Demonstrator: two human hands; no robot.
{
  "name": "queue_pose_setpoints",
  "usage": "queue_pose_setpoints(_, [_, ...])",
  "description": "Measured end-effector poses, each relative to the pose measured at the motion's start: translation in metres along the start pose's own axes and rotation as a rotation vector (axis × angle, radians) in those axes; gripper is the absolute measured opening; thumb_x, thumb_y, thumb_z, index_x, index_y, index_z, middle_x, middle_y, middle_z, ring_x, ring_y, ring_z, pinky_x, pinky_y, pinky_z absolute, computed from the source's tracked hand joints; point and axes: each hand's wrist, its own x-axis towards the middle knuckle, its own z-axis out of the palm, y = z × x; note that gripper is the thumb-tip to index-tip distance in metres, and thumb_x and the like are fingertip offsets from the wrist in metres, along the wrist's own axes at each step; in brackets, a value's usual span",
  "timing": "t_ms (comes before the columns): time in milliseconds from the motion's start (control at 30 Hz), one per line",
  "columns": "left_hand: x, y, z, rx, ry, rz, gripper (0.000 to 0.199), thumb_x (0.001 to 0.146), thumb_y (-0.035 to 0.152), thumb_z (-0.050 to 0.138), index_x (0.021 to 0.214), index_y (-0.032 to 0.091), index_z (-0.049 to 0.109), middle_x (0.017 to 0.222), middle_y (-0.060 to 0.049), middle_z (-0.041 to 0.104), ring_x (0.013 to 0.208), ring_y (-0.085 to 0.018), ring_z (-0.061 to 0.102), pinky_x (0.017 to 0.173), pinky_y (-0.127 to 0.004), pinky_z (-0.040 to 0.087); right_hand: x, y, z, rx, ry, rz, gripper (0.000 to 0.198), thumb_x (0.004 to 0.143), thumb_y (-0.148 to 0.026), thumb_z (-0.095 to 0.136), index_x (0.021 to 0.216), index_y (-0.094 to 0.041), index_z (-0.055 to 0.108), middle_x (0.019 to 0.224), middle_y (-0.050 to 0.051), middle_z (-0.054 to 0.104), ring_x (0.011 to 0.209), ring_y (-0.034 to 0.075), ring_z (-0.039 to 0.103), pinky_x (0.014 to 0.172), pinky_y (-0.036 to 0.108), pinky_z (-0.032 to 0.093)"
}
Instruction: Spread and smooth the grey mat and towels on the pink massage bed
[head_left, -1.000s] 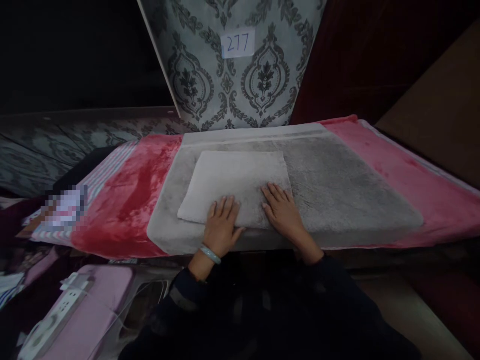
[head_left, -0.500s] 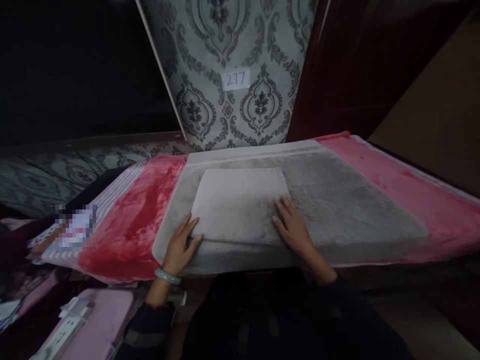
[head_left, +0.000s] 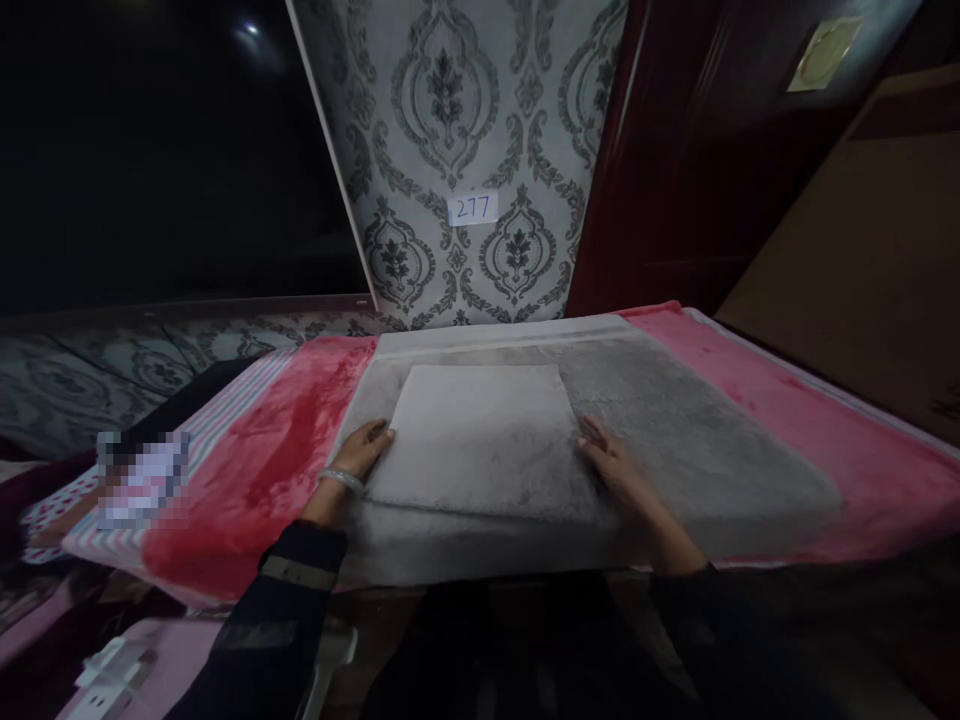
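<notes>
A folded pale grey plush cloth [head_left: 480, 430] lies as a near-square on a larger grey plush mat [head_left: 675, 430]. My left hand [head_left: 358, 452], with a pale bangle at the wrist, is at the cloth's left edge, its fingers bent and drawn together on that edge. At the opposite edge is my right hand [head_left: 616, 468], turned on its side. Its thumb touches or nearly touches the cloth, and its fingers are loosely bent and apart from the thumb. Slight blur softens the right fingertips.
A red and pink blanket [head_left: 262, 470] lies under the mat. Behind stands a patterned wall with a paper label [head_left: 473, 208]. A dark screen [head_left: 172, 150] is on the left, a brown panel [head_left: 862, 240] on the right. A white power strip [head_left: 109, 680] lies at lower left.
My hands have gone from lying flat near the cloth's front corners to its left and right edges, with the fingers more bent. The camera view has tilted up slightly.
</notes>
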Motion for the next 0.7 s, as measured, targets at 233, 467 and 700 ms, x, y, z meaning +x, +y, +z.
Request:
queue_pose_setpoints(233, [0.004, 0.006, 0.000, -0.053, -0.137, 0.030, 0.051, 0.058, 0.057, 0.078, 0.090, 0.016, 0.074, 0.102, -0.011, 0.078, 0.108, -0.033, 0.069, 0.093, -0.039, 0.055, 0.004, -0.003, 0.002, 0.049, -0.019, 0.031, 0.060, 0.083, -0.048, 0.061, 0.139, -0.027, 0.060, 0.130, 0.009, 0.069, 0.119, 0.032, 0.066, 0.101, 0.051, 0.054])
queue_pose_setpoints(467, [0.014, -0.003, -0.010, -0.104, -0.276, -0.082, 0.031, 0.063, 0.045, 0.072, 0.074, 0.016, 0.068, 0.059, -0.001, 0.064, 0.060, -0.019, 0.061, 0.056, -0.028, 0.046, -0.005, -0.009, -0.005, 0.289, -0.185, 0.167, 0.056, 0.085, -0.042, 0.053, 0.137, -0.024, 0.061, 0.111, 0.009, 0.077, 0.095, 0.029, 0.074, 0.080, 0.043, 0.062])
queue_pose_setpoints(700, [0.026, -0.018, -0.020, -0.017, -0.406, 0.207, 0.024, 0.065, 0.025, 0.063, 0.086, 0.018, 0.074, 0.076, -0.001, 0.069, 0.076, -0.019, 0.062, 0.075, -0.031, 0.051, -0.008, -0.012, -0.017, 0.171, -0.280, 0.050, 0.090, 0.079, -0.028, 0.063, 0.160, -0.027, 0.026, 0.112, 0.004, 0.076, 0.100, 0.026, 0.073, 0.088, 0.041, 0.059])
